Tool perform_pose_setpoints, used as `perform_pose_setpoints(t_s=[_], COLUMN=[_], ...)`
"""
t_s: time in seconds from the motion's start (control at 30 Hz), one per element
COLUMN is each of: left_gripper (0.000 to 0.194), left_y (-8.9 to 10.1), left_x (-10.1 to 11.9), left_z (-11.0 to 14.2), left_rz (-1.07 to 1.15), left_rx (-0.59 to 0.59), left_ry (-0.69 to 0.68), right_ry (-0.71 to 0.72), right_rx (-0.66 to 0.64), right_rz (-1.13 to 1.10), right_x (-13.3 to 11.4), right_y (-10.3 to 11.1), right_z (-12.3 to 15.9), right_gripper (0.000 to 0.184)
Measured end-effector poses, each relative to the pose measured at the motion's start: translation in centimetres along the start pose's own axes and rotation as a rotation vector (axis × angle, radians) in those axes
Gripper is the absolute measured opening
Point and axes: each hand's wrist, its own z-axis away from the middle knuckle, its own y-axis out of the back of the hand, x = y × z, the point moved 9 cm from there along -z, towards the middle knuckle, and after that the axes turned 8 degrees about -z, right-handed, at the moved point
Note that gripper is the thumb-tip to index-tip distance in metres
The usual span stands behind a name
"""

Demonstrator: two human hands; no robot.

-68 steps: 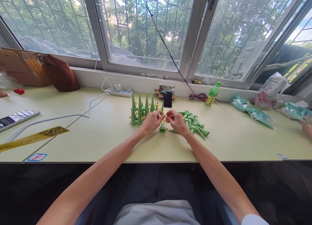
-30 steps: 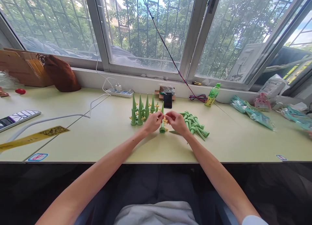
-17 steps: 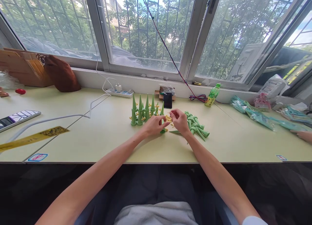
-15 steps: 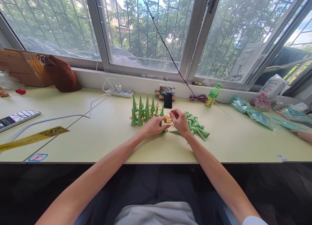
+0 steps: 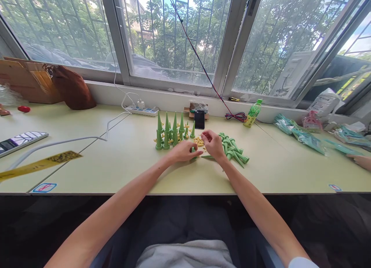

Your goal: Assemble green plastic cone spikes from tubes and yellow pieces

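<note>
My left hand (image 5: 183,152) lies low on the table, curled over a green cone (image 5: 193,149) that is mostly hidden under its fingers. My right hand (image 5: 213,144) is just right of it, thumb and forefinger pinched together over a small heap of yellow pieces (image 5: 199,141), apparently on one of them. Several upright green cones (image 5: 168,133) stand in a cluster behind my left hand. A pile of lying green cones (image 5: 234,149) is to the right of my right hand. One loose cone (image 5: 207,157) lies flat between my wrists.
A black phone (image 5: 199,119) and a power strip (image 5: 142,110) sit by the window ledge, with a green bottle (image 5: 252,112) further right. Teal packets (image 5: 303,135) and another person's hand (image 5: 359,161) are at far right. A brown bag (image 5: 71,89) and yellow strip (image 5: 40,164) are at left.
My left hand has lowered the cone it held upright down to the table. My right hand moved back from the cone's tip to the yellow pieces.
</note>
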Motion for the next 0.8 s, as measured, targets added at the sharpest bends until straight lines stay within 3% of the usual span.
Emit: perform_pose_setpoints(t_s=[0.37,0.63,0.8], left_gripper=[0.037,0.032,0.03], left_y=[0.9,3.6,4.3], left_x=[0.3,-0.3,-0.8], left_z=[0.1,0.3,0.6], left_rz=[0.004,0.038,0.038], left_rx=[0.089,0.394,0.466], left_ry=[0.021,0.019,0.08], right_ry=[-0.012,0.011,0.015], right_rx=[0.011,0.048,0.03], right_rz=[-0.002,0.0,-0.015], right_x=[0.2,-0.6,-0.4], right_y=[0.2,0.6,0.4], right_z=[0.1,0.0,0.1], right_gripper=[0.027,0.026,0.029])
